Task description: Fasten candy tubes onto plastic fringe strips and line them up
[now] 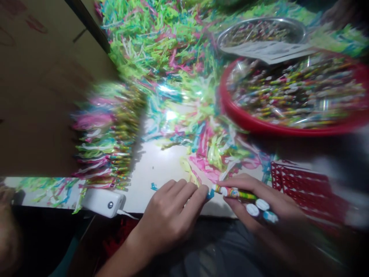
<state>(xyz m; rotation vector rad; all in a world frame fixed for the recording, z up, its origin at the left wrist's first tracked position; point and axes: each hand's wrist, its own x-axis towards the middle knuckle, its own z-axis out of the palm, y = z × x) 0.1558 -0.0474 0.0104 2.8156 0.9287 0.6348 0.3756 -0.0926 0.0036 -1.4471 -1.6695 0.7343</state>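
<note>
In front of me at the table edge, my right hand (259, 200) grips several slim, colourfully patterned tubes (233, 192) with white ends. One of them points left between its thumb and fingers. My left hand (173, 211) is closed, its thumb and forefinger pinched on a bit of blue plastic strip (211, 193) close to that tube's tip. A yellow strip (191, 171) runs up from those fingers, and pink strips (206, 167) lie just beyond. Whether the blue strip is joined to the tube is hard to see.
Loose coloured strips (161, 50) heap across the table (155, 161). Finished-looking tasselled tubes (115, 138) are stacked beside a cardboard box (43, 96). A red basin (239, 119) and metal bowl (220, 42) hold patterned tubes. A white power bank (100, 202) and red perforated tray (302, 188) lie nearby.
</note>
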